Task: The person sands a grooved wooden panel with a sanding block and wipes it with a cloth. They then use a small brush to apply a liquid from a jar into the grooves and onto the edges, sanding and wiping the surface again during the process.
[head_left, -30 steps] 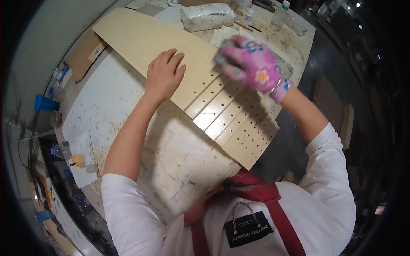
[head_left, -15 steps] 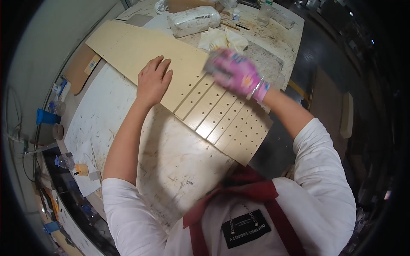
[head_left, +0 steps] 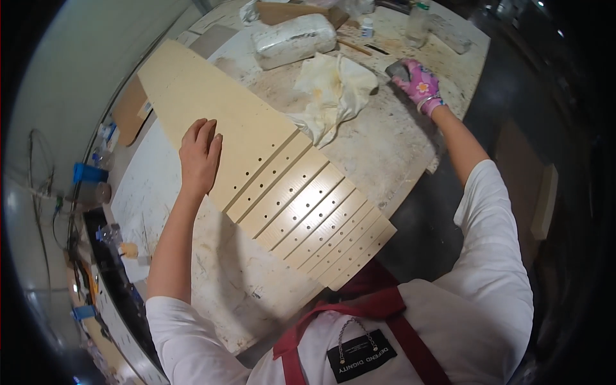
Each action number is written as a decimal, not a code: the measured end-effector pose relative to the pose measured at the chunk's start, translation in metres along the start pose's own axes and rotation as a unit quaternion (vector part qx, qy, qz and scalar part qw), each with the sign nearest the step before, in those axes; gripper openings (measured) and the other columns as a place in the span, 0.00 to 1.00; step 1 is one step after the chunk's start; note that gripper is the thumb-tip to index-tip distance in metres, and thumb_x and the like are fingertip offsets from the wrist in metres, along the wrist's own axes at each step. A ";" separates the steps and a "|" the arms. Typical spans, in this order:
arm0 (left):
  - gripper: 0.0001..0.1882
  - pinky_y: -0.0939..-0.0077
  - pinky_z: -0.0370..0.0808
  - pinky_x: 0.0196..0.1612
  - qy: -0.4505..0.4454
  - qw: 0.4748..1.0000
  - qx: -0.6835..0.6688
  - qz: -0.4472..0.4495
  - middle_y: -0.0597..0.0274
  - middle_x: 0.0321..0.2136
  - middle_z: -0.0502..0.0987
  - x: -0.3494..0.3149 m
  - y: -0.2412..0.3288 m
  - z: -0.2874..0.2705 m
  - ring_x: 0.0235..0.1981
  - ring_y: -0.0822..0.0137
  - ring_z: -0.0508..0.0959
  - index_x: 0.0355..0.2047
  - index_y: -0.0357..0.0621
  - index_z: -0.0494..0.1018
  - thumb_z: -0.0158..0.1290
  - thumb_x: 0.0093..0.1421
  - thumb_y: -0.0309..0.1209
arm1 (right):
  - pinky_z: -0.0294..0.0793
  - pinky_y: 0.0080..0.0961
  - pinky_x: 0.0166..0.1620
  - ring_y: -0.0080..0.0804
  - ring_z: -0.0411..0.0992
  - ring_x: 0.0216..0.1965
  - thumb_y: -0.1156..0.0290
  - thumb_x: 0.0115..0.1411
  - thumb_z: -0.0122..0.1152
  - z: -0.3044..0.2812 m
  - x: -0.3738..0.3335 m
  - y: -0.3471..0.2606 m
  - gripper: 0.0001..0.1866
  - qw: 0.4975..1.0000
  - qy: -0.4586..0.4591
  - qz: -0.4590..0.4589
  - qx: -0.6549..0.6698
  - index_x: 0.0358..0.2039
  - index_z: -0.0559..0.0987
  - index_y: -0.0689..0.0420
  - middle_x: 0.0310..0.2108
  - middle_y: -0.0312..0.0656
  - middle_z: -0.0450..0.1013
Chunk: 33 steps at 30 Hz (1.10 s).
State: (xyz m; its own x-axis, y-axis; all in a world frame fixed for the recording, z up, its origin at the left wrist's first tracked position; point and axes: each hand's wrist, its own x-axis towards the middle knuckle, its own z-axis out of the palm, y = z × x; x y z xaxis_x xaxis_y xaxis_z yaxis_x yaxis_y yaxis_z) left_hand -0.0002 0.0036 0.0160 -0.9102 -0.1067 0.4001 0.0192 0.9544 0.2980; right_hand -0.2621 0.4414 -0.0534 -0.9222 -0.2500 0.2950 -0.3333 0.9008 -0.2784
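Observation:
A long cream-coloured wooden panel lies slantwise across the worktable. Its near right part carries parallel grooves and rows of small round holes. My bare left hand rests on the panel's left side, fingers stretched out. At the far right, my right hand wears a pink flowered glove and is closed round a grey sanding block. This hand is off the panel, over the table's stained surface. A crumpled whitish cloth lies between the panel and my right hand.
Behind the cloth sit a white plastic-wrapped bundle, a small white bottle and a clear bottle. A brown board leans at the left beside a blue container. The table's right edge borders a dark floor.
My right hand has moved with the sanding block from the panel's far edge out to the right. My left hand has slid left and nearer, and the panel sits lower in view.

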 end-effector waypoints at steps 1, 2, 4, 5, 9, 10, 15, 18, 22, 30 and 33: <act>0.19 0.61 0.64 0.56 0.005 1.000 0.014 -0.012 0.52 0.52 0.69 -0.002 -0.001 -0.002 0.54 0.51 0.67 0.50 0.45 0.70 0.48 0.60 0.37 | 0.62 0.48 0.55 0.45 0.65 0.56 0.49 0.52 0.59 0.009 0.016 0.011 0.31 1.000 0.000 -0.015 0.003 0.55 0.69 0.48 0.56 0.48 0.65; 0.19 0.61 0.64 0.56 0.004 0.999 0.029 -0.025 0.52 0.52 0.69 -0.002 0.000 -0.002 0.54 0.51 0.67 0.50 0.45 0.70 0.48 0.60 0.37 | 0.61 0.49 0.56 0.46 0.63 0.57 0.49 0.52 0.59 0.023 0.027 0.031 0.32 0.999 0.007 -0.033 -0.015 0.55 0.70 0.48 0.59 0.50 0.62; 0.20 0.60 0.60 0.58 -0.001 0.996 0.069 -0.056 0.53 0.55 0.66 0.000 0.001 0.002 0.57 0.54 0.65 0.52 0.47 0.69 0.46 0.62 0.39 | 0.58 0.50 0.60 0.49 0.57 0.62 0.49 0.53 0.58 0.044 0.045 0.044 0.31 0.984 -0.104 -0.049 -0.134 0.56 0.70 0.47 0.64 0.51 0.54; 0.20 0.60 0.60 0.58 -0.005 0.993 0.088 -0.077 0.53 0.55 0.66 -0.005 -0.006 0.001 0.57 0.54 0.65 0.52 0.47 0.69 0.46 0.62 0.39 | 0.57 0.49 0.61 0.47 0.56 0.63 0.48 0.55 0.55 0.033 0.040 0.004 0.30 0.973 -0.147 -0.025 -0.176 0.56 0.70 0.46 0.64 0.51 0.54; 0.22 0.60 0.57 0.59 -0.023 0.992 0.071 -0.102 0.54 0.58 0.64 -0.002 -0.001 -0.002 0.59 0.56 0.63 0.54 0.49 0.68 0.44 0.62 0.42 | 0.52 0.54 0.62 0.48 0.52 0.65 0.41 0.57 0.50 0.068 0.051 -0.046 0.36 0.980 0.008 -0.183 0.072 0.61 0.64 0.49 0.64 0.50 0.54; 0.22 0.59 0.57 0.59 -0.025 0.992 0.067 -0.101 0.54 0.58 0.64 -0.003 -0.003 -0.003 0.59 0.56 0.63 0.54 0.49 0.68 0.43 0.62 0.42 | 0.51 0.51 0.63 0.48 0.53 0.64 0.39 0.57 0.49 0.073 0.041 -0.074 0.40 0.977 -0.038 -0.203 0.052 0.63 0.59 0.50 0.64 0.51 0.55; 0.23 0.58 0.54 0.61 -0.041 0.992 0.064 -0.105 0.55 0.59 0.62 0.000 -0.001 -0.001 0.60 0.56 0.61 0.56 0.51 0.66 0.42 0.63 0.43 | 0.60 0.44 0.58 0.47 0.64 0.55 0.46 0.57 0.55 0.114 -0.005 -0.124 0.32 0.964 -0.031 -0.264 -0.013 0.57 0.67 0.49 0.54 0.48 0.66; 0.23 0.58 0.53 0.61 -0.035 0.993 0.064 -0.095 0.55 0.59 0.62 -0.002 -0.002 0.005 0.61 0.57 0.60 0.56 0.52 0.66 0.42 0.62 0.43 | 0.67 0.42 0.50 0.47 0.70 0.47 0.54 0.55 0.60 0.108 0.010 -0.126 0.25 0.970 -0.074 -0.181 0.146 0.49 0.72 0.52 0.48 0.47 0.71; 0.22 0.58 0.56 0.60 -0.020 0.997 0.051 -0.050 0.56 0.58 0.63 -0.005 -0.009 0.007 0.60 0.57 0.62 0.54 0.49 0.66 0.42 0.63 0.42 | 0.75 0.31 0.35 0.42 0.75 0.35 0.60 0.54 0.61 -0.001 -0.004 -0.171 0.18 0.932 0.058 -0.245 0.261 0.41 0.74 0.56 0.39 0.47 0.73; 0.21 0.58 0.59 0.59 -0.057 0.955 -0.293 0.006 0.56 0.56 0.65 -0.011 -0.048 0.020 0.58 0.56 0.63 0.55 0.50 0.66 0.42 0.62 0.37 | 0.54 0.42 0.63 0.42 0.59 0.61 0.65 0.53 0.56 -0.045 -0.161 -0.299 0.30 0.883 -0.092 -0.442 0.131 0.59 0.67 0.41 0.60 0.43 0.62; 0.21 0.56 0.58 0.59 0.012 0.998 0.062 0.005 0.57 0.56 0.65 -0.004 -0.013 0.013 0.59 0.58 0.63 0.55 0.50 0.66 0.38 0.63 0.41 | 0.72 0.37 0.49 0.40 0.73 0.44 0.55 0.61 0.48 -0.042 -0.113 -0.203 0.20 0.953 -0.153 -0.147 0.217 0.48 0.75 0.54 0.45 0.48 0.74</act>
State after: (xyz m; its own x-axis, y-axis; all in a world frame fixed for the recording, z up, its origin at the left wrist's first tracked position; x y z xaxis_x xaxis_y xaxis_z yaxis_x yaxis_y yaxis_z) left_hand -0.0024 -0.0049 -0.0009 -0.8998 -0.1022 0.4242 -0.0246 0.9825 0.1844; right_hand -0.0820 0.3015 0.0079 -0.7681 -0.6207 0.1574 -0.5748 0.5599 -0.5967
